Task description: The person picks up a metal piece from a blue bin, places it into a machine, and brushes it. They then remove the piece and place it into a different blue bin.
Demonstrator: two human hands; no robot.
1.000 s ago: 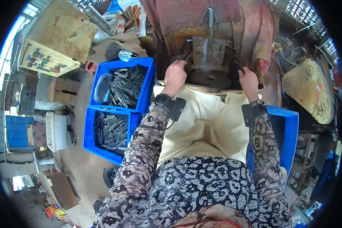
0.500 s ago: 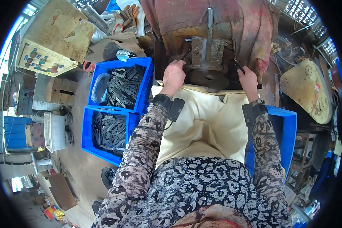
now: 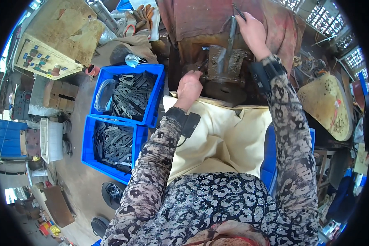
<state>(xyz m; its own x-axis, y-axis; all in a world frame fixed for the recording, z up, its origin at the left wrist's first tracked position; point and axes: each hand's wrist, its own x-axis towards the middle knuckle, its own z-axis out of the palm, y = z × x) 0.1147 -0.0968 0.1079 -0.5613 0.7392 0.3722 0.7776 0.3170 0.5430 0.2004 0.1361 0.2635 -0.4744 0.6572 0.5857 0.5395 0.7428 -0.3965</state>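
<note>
My left hand [image 3: 190, 87] is closed on a thin dark metal strip [image 3: 203, 64] at the left side of a rough, crusted metal block [image 3: 235, 64]. Above and right of the block, my right hand [image 3: 254, 36] pinches another narrow dark strip [image 3: 239, 11], beside the top of an upright metal rod [image 3: 232, 35]. My fingers partly hide both strips, so their full shape does not show. Below the block lies a dark round disc [image 3: 224, 92] with a hole. Behind the block hangs a stained reddish cloth [image 3: 205, 20].
Two blue bins [image 3: 160, 96] [image 3: 86, 145] of dark flat metal pieces stand on the left. A cream sheet [image 3: 205, 139] covers my lap. Another blue bin [image 3: 268, 153] is under my right arm. A control box [image 3: 49, 61] with knobs stands far left; a speckled cream panel [image 3: 326, 106] is at right.
My right hand has risen from the block's right side to the top of the rod, with a dark strip in it. My left hand has barely moved.
</note>
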